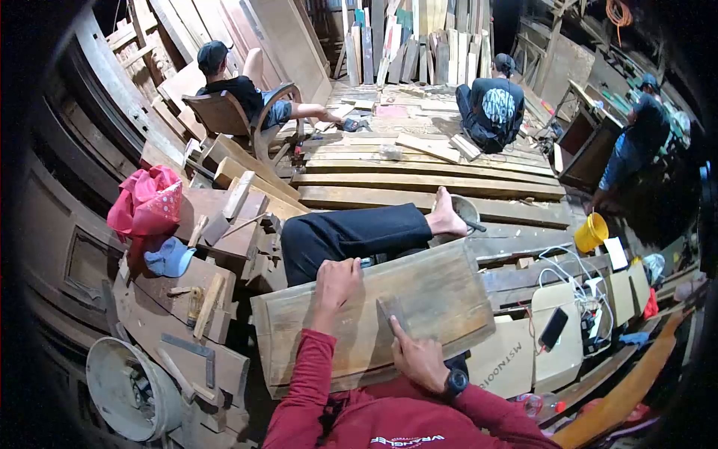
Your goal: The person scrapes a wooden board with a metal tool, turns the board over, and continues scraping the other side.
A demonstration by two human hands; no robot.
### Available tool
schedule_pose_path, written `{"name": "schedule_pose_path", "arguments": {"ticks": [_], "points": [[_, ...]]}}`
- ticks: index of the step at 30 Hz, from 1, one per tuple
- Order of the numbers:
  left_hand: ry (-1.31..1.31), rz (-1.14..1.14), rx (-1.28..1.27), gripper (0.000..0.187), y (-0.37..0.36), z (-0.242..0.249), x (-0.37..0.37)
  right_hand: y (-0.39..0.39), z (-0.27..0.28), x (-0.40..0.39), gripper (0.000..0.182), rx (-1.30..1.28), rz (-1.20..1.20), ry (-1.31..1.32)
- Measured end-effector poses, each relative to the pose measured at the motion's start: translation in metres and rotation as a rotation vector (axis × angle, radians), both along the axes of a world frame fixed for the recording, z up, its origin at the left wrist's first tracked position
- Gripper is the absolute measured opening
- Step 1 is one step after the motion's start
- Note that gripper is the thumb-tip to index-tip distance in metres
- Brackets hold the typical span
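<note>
A wooden panel (441, 299) with bevelled edges lies tilted across my lap. My left hand (340, 284) is closed at its upper edge, the fingers curled over the rim. Just beyond those fingers shows a small greenish item (366, 262), too small to name. My right hand (420, 361) rests on the panel's face, its index finger stretched along a small flat brown piece (389, 308) pressed to the wood. The other fingers are folded, and what lies under them is hidden.
A bench (146, 314) at left bears a square (187, 346) and a blue cap (170, 257). Below stands a white bucket (101, 374). At right are a phone (553, 329), cables and a yellow bucket (591, 233). Three people sit or stand farther off.
</note>
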State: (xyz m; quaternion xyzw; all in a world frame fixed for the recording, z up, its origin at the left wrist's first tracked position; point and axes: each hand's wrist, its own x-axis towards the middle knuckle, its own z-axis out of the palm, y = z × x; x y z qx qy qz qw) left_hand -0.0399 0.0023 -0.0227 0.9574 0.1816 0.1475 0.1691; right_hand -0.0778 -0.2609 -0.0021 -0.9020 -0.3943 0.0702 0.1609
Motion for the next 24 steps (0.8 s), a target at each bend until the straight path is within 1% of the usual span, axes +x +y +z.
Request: {"name": "schedule_pose_path", "arguments": {"ticks": [2,5,6,9,10,13,14,17,18,21,22,24], "points": [[0.029,0.0,-0.005,0.043,0.001,-0.005,0.0,0.009,-0.016,0.02,0.063,0.045,-0.045,0.019],[0.075,0.019,-0.042,0.043,-0.004,0.014,-0.002,0.021,-0.015,0.04,0.06,0.067,-0.085,-0.013],[0.019,-0.012,-0.015,0.042,-0.001,0.009,-0.003,0.02,-0.006,0.034,0.059,0.044,-0.102,0.033],[-0.006,-0.003,-0.024,0.042,-0.001,0.005,-0.005,-0.004,0.007,0.003,0.06,0.023,-0.094,0.085],[0.026,-0.002,-0.02,0.042,-0.001,0.005,-0.004,-0.01,-0.001,-0.001,0.058,-0.005,-0.069,-0.01],[0.02,0.023,-0.023,0.043,-0.002,0.001,-0.002,0.003,-0.024,0.021,0.056,0.159,-0.08,-0.06],[0.009,0.014,-0.009,0.043,-0.002,0.002,-0.002,0.013,-0.029,0.034,0.054,0.237,-0.096,-0.039],[0.028,-0.016,-0.019,0.042,-0.001,0.008,-0.003,0.014,-0.006,0.032,0.053,0.14,-0.114,-0.023],[0.012,-0.022,-0.013,0.042,0.001,0.001,-0.003,0.006,0.01,0.022,0.053,0.17,-0.09,0.04],[0.011,-0.009,0.009,0.042,0.002,-0.005,-0.002,-0.02,0.002,0.0,0.056,0.047,-0.02,-0.029],[0.009,-0.002,0.01,0.042,0.001,-0.004,-0.003,-0.019,-0.001,0.002,0.059,0.02,-0.028,0.006],[0.034,0.019,-0.02,0.042,-0.002,0.005,-0.005,-0.006,-0.01,0.019,0.059,0.114,-0.07,0.107]]}}
